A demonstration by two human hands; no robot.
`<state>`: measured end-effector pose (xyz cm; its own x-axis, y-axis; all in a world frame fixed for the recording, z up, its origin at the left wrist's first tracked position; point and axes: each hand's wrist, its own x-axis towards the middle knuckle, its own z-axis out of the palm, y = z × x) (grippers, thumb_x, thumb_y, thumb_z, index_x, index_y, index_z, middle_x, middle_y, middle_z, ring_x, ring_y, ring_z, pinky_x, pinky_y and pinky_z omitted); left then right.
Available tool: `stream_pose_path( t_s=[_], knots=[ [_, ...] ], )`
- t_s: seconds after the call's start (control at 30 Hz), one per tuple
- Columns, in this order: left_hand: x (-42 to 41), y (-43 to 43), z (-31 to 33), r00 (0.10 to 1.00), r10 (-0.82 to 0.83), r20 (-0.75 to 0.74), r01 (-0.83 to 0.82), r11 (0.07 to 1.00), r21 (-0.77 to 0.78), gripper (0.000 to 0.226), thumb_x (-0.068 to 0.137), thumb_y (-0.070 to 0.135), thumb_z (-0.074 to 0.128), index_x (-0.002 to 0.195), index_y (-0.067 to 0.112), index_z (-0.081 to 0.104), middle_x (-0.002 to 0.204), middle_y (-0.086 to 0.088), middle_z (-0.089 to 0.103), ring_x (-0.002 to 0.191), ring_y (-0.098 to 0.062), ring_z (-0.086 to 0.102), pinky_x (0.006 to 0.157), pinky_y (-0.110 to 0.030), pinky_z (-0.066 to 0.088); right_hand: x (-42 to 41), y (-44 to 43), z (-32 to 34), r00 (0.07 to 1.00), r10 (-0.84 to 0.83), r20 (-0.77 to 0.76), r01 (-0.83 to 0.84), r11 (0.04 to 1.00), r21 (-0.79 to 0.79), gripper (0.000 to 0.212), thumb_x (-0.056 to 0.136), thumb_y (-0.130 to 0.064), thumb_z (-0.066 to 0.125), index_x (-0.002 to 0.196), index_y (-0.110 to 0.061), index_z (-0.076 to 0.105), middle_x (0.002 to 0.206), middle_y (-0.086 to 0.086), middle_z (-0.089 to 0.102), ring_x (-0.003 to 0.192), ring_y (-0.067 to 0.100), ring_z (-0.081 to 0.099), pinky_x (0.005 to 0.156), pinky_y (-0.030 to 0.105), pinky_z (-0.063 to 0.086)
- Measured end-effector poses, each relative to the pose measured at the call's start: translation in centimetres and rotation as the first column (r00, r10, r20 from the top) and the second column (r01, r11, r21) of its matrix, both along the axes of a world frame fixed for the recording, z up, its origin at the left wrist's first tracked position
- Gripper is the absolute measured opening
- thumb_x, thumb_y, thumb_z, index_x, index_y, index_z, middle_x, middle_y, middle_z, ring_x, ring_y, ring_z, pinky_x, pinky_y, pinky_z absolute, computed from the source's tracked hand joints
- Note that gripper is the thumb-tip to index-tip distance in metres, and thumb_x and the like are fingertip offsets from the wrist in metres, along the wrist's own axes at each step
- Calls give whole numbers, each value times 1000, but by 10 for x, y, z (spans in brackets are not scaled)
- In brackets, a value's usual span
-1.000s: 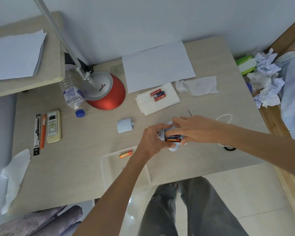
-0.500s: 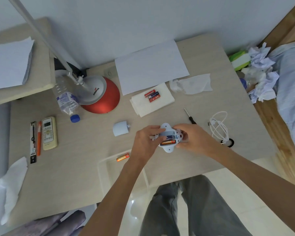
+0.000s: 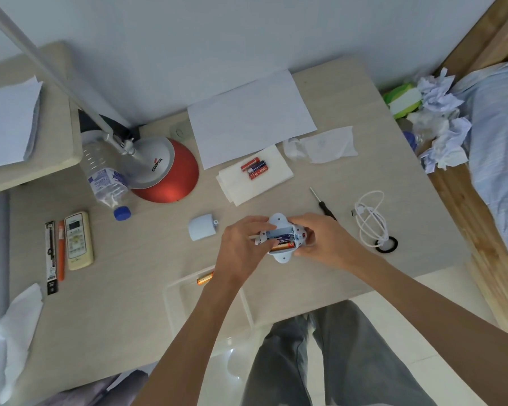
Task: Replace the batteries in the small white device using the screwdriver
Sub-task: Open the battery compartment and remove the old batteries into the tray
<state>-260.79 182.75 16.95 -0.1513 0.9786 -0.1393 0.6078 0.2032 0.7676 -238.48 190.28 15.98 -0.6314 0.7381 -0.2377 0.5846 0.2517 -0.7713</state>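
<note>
The small white device point(image 3: 279, 222) lies open between both hands at the table's middle, its bay showing a dark battery and an orange one point(image 3: 285, 245). My left hand point(image 3: 242, 247) grips its left side, fingers on the orange battery's end. My right hand point(image 3: 320, 240) holds its right side. The detached cover point(image 3: 201, 230) lies to the left. A thin black-handled screwdriver point(image 3: 320, 202) rests on the table beyond my right hand. Several red batteries point(image 3: 254, 169) sit on a folded tissue point(image 3: 254, 178). One orange battery point(image 3: 204, 279) lies at the clear tray's point(image 3: 173, 288) rim.
A red-based lamp point(image 3: 165, 171), a lying water bottle point(image 3: 104, 177), a remote point(image 3: 77, 240) and pens point(image 3: 55, 253) fill the left side. A white cable point(image 3: 370, 221), paper sheet point(image 3: 251, 117) and tissue point(image 3: 326, 145) lie right and behind. Crumpled paper point(image 3: 440, 124) sits off the table's right edge.
My right hand has drawn back from over the device to its right side, uncovering the battery bay. The screwdriver behind it has come into sight. The camera has shifted slightly.
</note>
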Motion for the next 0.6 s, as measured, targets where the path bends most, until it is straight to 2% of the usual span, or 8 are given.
stream_pose_path(
  t_s=[0.13, 0.33, 0.47, 0.6],
  knots=[
    [-1, -1, 1, 1000, -22, -19, 22, 1000, 5, 27, 82, 13, 91, 108, 18, 86, 129, 5, 76, 104, -12, 75, 89, -36, 65, -2, 2, 6, 1000, 7, -2, -7, 999, -33, 46, 81, -23, 90, 124, -26, 75, 97, -9, 76, 86, 8, 68, 81, 35, 60],
    [2, 2, 1, 972, -160, -169, 152, 986, -63, 32, 88, 19, 87, 120, 20, 83, 135, -1, 73, 112, -22, 72, 96, -40, 61, -5, 9, 6, 999, 51, 13, -49, 996, -72, 47, 79, -24, 91, 123, -26, 75, 92, -8, 76, 80, 11, 70, 77, 35, 61],
    [1, 3, -1, 983, -124, -135, 111, 989, -101, 23, 93, 15, 81, 116, 18, 84, 130, -2, 73, 109, -23, 70, 93, -38, 57, -6, 12, 4, 996, 89, -9, -90, 992, -90, 48, 80, -27, 91, 125, -28, 73, 94, -10, 77, 83, 10, 72, 78, 30, 61],
    [4, -1, 5, 991, -68, -114, 57, 994, -97, 22, 98, 14, 75, 117, 19, 84, 133, 2, 71, 112, -21, 69, 94, -39, 57, -6, 14, 3, 995, 100, -9, -100, 990, -98, 48, 79, -27, 90, 124, -28, 73, 91, -6, 77, 80, 15, 71, 77, 35, 60]
  ],
)
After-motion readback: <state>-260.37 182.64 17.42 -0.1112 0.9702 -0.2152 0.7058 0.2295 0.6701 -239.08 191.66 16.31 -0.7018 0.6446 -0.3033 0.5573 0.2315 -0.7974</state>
